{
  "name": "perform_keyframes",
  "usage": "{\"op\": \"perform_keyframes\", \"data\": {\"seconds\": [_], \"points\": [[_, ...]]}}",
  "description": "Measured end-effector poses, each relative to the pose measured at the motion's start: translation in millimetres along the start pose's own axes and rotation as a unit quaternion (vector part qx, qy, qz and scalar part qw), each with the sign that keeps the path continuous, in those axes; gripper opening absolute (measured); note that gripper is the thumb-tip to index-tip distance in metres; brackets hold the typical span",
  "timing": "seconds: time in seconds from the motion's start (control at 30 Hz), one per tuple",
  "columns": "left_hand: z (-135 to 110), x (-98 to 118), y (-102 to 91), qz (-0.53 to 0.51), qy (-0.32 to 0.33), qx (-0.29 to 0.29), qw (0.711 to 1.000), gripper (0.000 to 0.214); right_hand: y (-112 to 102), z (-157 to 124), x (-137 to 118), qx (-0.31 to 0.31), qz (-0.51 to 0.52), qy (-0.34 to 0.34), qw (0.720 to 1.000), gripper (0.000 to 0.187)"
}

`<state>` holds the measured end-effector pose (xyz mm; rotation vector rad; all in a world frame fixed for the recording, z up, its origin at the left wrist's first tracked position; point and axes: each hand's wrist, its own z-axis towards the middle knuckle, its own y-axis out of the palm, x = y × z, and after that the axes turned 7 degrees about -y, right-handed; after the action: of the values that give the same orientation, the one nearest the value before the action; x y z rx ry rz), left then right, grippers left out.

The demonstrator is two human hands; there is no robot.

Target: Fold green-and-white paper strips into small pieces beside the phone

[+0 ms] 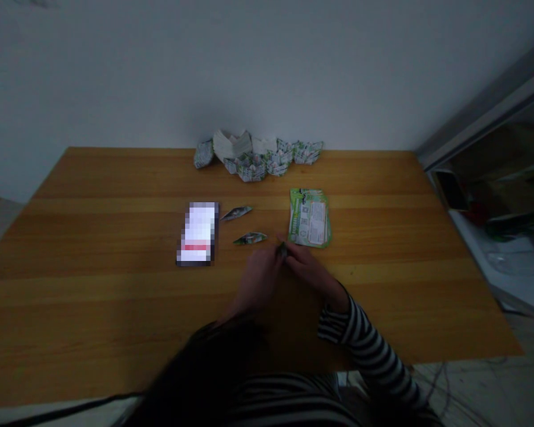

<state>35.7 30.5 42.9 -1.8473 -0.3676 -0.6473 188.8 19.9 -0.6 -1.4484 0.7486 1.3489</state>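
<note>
"So, where is the small folded paper [283, 249]?"

"Pinched in both grips: the left hand [258, 277] and right hand [310, 270] meet on it, low over the table [93, 237]."

"And around it?"

"A folded boat [250, 238] lies just left of the grip, long axis crosswise, nearer the left hand. The leaflet stack [310, 217] sits just beyond the right."

Dim, bluish-grey light throughout; corners darken. Brightest spot: glowing white pixelated rectangular screen [197, 232], left of the grip, washed out. Motion blur on left hand [258, 279] and right hand [309, 270]; small dark folded scrap [283, 249] pinched between them smeared, unreadable. Brown wooden tabletop [93, 267] edges bow from wide-lens distortion. Dark foreground hair [196, 379] out of focus.
</note>
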Motion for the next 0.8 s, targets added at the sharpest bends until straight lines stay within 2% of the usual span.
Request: {"op": "perform_keyframes", "data": {"seconds": [0.1,0.17,0.27,0.33,0.4,0.5,0.67,0.73,0.8], "points": [[-2.2,0.6,5.6,-0.004,0.0,0.002,1.0,0.03,0.5,-1.1,3.3,0.019,-0.023,0.018,0.999,0.057],[0.2,-2.8,4.4,-0.093,0.02,-0.01,0.995,0.031,-1.9,-1.5,5.4,0.027,-0.009,0.013,1.0,0.055],[3.7,-8.7,-0.8,-0.239,0.057,-0.048,0.968,0.033,-7.1,-1.7,6.3,0.034,0.031,-0.001,0.999,0.051],[2.9,-10.7,-1.6,-0.268,0.065,-0.076,0.958,0.043,-9.9,-2.0,5.7,0.035,0.048,-0.002,0.998,0.053],[-0.4,-11.0,1.6,-0.246,0.061,-0.081,0.964,0.053,-11.1,-2.0,4.7,0.032,0.05,-0.008,0.998,0.055],[-7.4,-8.5,10.2,-0.177,0.042,-0.062,0.981,0.051,-9.0,-0.8,3.6,0.04,0.028,-0.022,0.999,0.057],[-18.3,2.9,15.8,-0.033,0.001,-0.028,0.999,0.046,-1.3,2.8,3.5,0.15,-0.031,0.026,0.988,0.053],[-20.8,6.5,15.0,0.017,-0.012,-0.027,0.999,0.04,-0.6,3.7,4.8,0.192,-0.026,0.049,0.98,0.047],[-21.0,6.6,14.3,0.046,-0.012,-0.035,0.998,0.037,-2.7,4.2,5.8,0.207,-0.008,0.065,0.976,0.042]]}}
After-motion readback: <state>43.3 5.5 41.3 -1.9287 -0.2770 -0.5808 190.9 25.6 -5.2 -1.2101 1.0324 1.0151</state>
